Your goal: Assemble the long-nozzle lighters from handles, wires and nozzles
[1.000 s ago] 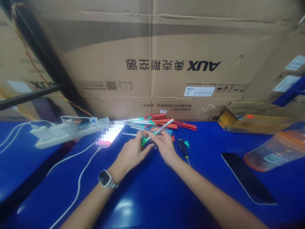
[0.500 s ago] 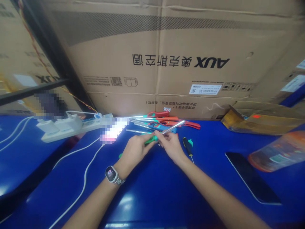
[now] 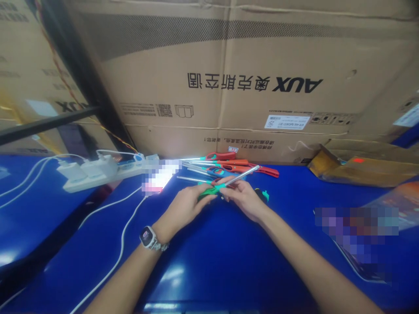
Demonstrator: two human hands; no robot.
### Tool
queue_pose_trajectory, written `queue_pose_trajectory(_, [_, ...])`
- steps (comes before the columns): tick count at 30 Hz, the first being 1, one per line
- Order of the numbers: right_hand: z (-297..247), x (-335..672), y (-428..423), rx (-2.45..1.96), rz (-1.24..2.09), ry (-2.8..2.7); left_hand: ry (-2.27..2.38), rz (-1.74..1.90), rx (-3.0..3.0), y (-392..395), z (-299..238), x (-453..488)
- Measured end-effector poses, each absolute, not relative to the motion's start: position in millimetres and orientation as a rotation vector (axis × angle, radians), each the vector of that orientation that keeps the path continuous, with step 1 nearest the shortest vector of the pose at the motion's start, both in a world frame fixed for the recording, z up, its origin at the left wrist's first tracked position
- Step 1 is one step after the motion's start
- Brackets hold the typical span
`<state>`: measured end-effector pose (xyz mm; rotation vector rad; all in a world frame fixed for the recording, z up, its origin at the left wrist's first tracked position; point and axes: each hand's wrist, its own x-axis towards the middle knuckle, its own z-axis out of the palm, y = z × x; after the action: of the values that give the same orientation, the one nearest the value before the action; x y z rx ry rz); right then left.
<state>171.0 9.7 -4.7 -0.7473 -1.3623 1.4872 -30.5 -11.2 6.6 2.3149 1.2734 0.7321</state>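
My left hand [image 3: 188, 204] is closed around the green handle of a long-nosed lighter [image 3: 241, 175], whose metal tube points up and to the right. At the neck of the same lighter, the fingers of my right hand [image 3: 244, 197] are pinched, below the tube. Behind both hands lie several similar lighters: a red one [image 3: 225, 155], an orange-red one [image 3: 237, 167] and a blue one [image 3: 209, 171]. A small teal plastic piece [image 3: 266, 196] sits just right of my right hand, which mostly hides a dark-handled screwdriver there.
A white power strip [image 3: 108, 176] with plugs and cables stands on the left of the blue table [image 3: 209, 261]. Nearby lies a lit phone [image 3: 162, 173]. On the right are another phone [image 3: 355, 264], a plastic jar [image 3: 404, 203] and an open carton [image 3: 369, 168]. A large cardboard box [image 3: 157, 78] backs the table.
My right hand has shifted slightly right and now covers most of the screwdriver. More of the lighter's green neck shows between my hands. The whole view has moved slightly.
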Motion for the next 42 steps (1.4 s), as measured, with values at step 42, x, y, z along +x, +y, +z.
queue_pose_trajectory(42, [-4,155,6,-0.906,1.176,-1.157,1.338,0.733,2.419,-14,-1,-26])
